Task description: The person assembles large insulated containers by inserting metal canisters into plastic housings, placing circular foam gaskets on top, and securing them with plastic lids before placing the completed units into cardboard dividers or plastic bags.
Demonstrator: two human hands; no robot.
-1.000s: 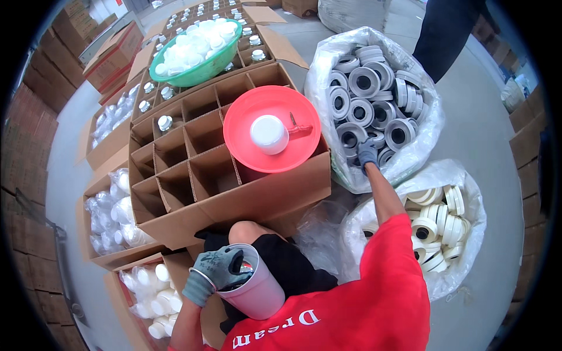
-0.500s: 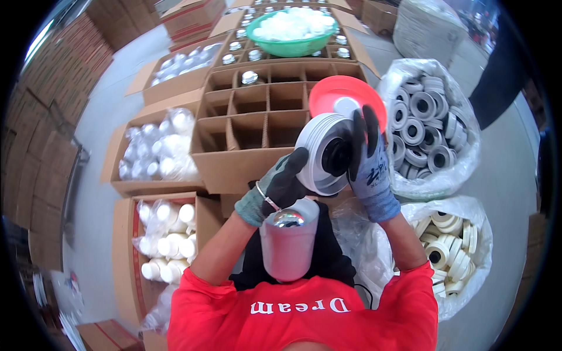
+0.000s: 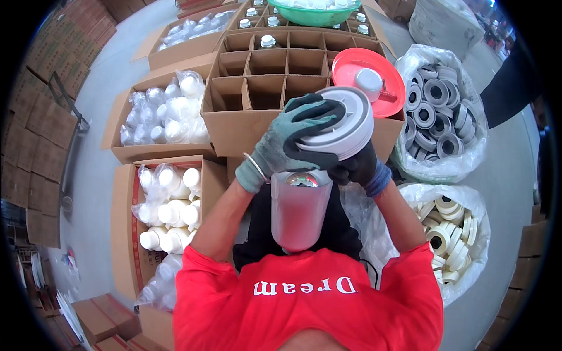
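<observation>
Both my gloved hands are closed around a white round plastic lid-like part (image 3: 352, 137), tilted with its grey ringed face upward. Across its left side and face lie the fingers of my left hand (image 3: 284, 137). My right hand (image 3: 358, 168) grips it from below on the right, its fingers partly hidden. Just beneath stands a pale cylindrical container (image 3: 297, 213) between my legs, a shiny rounded surface showing in its mouth. Beyond the held part, a red round dish (image 3: 393, 70) with a white cap-like piece (image 3: 369, 81) rests on the divided carton's right corner.
The divided cardboard carton (image 3: 234, 126) is ahead, holding one silver-capped bottle (image 3: 267, 41). A green basin (image 3: 316, 16) lies farther back. Bags of grey rings (image 3: 436, 90) and cream rings (image 3: 439, 238) stand at right. At left, open boxes hold bagged white bottles (image 3: 172, 213).
The held part has turned over, from its dark-centred side to its grey ringed face. My left hand has come over its top, and my right hand has dropped beneath it. The view has shifted.
</observation>
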